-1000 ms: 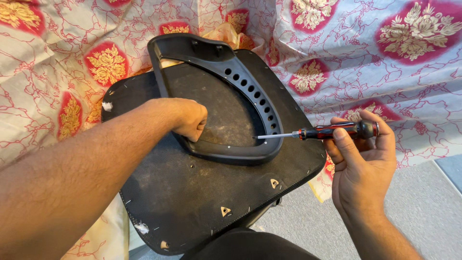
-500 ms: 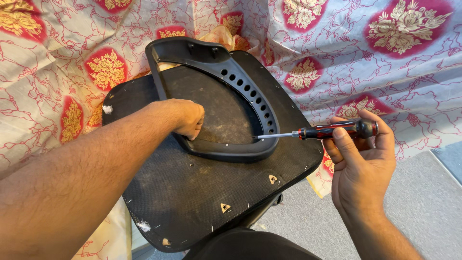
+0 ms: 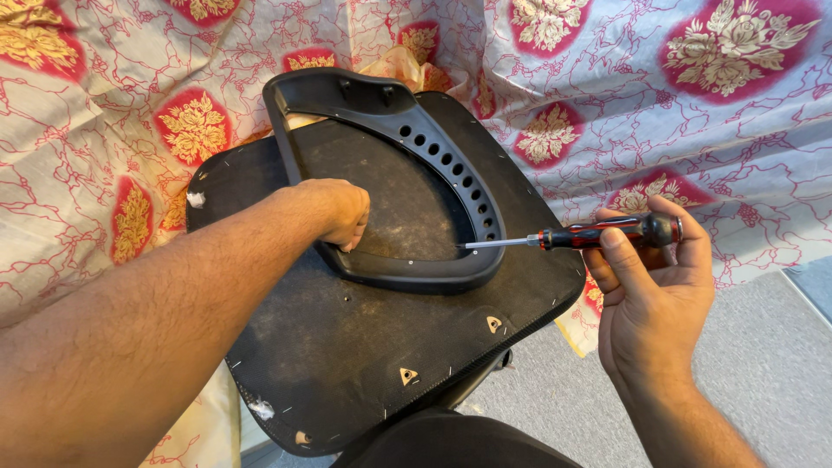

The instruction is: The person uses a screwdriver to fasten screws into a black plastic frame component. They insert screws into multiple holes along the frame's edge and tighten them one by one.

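Fingertips of left hand [image 3: 340, 212] hidden behind armrest [image 3: 407, 165]

Left hand [image 3: 341, 212] grips the near edge of the black curved plastic frame [image 3: 416, 143] — it lies on the dusty black seat base [image 3: 381, 347]. Right hand [image 3: 650, 295] holds a red-and-black screwdriver [image 3: 589, 236], tip touching the frame's right side — floral cloth [image 3: 659, 113] behind.
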